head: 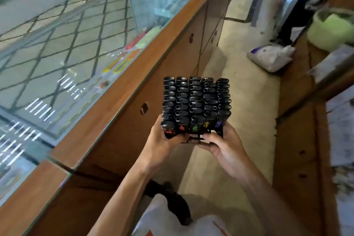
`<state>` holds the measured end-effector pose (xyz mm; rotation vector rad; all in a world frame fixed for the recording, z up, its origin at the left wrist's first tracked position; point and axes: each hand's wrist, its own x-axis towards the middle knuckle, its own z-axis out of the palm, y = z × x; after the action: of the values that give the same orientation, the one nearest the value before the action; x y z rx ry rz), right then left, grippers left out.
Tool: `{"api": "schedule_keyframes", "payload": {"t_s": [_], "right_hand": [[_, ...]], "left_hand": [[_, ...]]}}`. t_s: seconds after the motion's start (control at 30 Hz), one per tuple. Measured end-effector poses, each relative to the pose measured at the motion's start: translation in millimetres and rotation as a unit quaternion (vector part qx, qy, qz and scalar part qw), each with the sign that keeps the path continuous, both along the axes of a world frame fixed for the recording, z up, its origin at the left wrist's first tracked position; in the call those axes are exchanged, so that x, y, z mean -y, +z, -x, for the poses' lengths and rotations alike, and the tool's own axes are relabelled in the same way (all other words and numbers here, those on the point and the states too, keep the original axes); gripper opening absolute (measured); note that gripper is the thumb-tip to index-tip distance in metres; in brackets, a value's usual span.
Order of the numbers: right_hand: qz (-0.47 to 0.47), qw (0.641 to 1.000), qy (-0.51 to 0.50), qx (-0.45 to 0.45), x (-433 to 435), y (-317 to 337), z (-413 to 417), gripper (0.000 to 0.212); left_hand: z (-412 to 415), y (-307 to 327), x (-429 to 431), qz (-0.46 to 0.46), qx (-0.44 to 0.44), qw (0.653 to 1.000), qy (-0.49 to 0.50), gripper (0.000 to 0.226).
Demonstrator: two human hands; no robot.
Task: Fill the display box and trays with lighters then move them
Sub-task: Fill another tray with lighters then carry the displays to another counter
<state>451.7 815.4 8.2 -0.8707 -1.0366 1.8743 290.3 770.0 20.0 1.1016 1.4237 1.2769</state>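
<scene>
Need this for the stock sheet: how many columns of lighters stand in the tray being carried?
5, side by side in the tray held by left hand and right hand: fronts marked red, red, green, yellow, purple. Gaps farther back may be hidden.

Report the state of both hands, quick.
Left hand: closed, gripping the left end of the tray full of lighters.
Right hand: closed, gripping the tray's right end.

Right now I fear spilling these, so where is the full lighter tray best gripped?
Probably under the tray, at its two near corners, as the left hand and right hand do: the lighters stand upright in rows, so support should come from below.
</scene>
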Motion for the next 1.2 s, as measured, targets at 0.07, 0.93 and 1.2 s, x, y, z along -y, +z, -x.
{"api": "schedule_keyframes", "payload": {"t_s": [0.07,0.93,1.2], "right_hand": [[-0.002,0.999,-0.033,0.000,-27.1,-5.3,-11.4,0.040],[0.004,0.948,-0.317,-0.002,-477.2,-11.6,-83.7,0.035],[0.014,0.942,-0.334,-0.020,-645.0,-16.9,-144.9,0.039]], "left_hand": [[-8.5,-3.2,-38.4,-0.001,0.008,0.999,-0.036,0.040],[-87.3,-21.9,-581.5,0.034,0.030,0.954,-0.296,0.039],[-153.1,-22.9,-751.9,0.030,0.019,0.952,-0.303,0.043]]}}
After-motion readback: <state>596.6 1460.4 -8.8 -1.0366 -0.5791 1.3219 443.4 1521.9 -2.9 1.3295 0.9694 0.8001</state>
